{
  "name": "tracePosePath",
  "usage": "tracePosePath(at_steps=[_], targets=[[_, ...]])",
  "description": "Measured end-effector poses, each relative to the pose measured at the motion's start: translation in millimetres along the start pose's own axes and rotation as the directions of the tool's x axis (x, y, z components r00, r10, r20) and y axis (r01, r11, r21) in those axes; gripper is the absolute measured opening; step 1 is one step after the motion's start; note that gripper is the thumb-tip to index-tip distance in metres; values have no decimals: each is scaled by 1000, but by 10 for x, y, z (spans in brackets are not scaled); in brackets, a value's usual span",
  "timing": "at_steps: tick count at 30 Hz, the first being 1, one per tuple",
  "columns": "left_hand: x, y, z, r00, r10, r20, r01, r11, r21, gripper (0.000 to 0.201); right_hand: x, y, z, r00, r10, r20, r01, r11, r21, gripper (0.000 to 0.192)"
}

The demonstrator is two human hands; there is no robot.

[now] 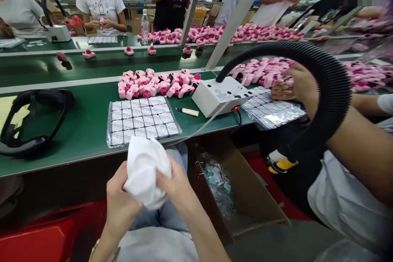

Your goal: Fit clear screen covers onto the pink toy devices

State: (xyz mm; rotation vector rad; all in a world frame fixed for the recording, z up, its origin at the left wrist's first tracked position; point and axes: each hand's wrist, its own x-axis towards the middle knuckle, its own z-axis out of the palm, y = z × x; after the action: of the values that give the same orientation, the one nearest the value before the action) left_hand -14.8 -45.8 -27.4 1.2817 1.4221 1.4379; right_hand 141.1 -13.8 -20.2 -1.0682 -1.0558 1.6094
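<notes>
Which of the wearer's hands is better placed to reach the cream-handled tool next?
Probably the right hand: it looks nearer the cream-handled tool. The left hand sits farther left; both hold the white cloth.

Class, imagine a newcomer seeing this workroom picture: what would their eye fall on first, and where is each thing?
Probably the thick black hose first, arching from the white box across the right side. Next might come the pink toys, heaped on the green bench just left of that box. Low in the middle, a white cloth stands out between the left hand and right hand.
</notes>
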Motion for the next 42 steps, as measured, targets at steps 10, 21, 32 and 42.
tracePosePath(at_steps=[10,21,32,42], targets=[[161,229,-221,980,181,-84,-181,983,6,64,1209,-870,-303,909,-364,-202,3,492,-870,33],[1010,-158,90,788,537,302,-614,726,309,62,763,-817,30,958,-271,98,233,526,-818,21],[3047,-390,-427,888,322,329,-446,775,448,66,2159,-877,-1135,791,-596,-135,-125,58,-990,27],[3380,-582,-436,951,256,171,-302,881,363,60,1693,-746,-784,475,-863,174,156,-112,-981,26]])
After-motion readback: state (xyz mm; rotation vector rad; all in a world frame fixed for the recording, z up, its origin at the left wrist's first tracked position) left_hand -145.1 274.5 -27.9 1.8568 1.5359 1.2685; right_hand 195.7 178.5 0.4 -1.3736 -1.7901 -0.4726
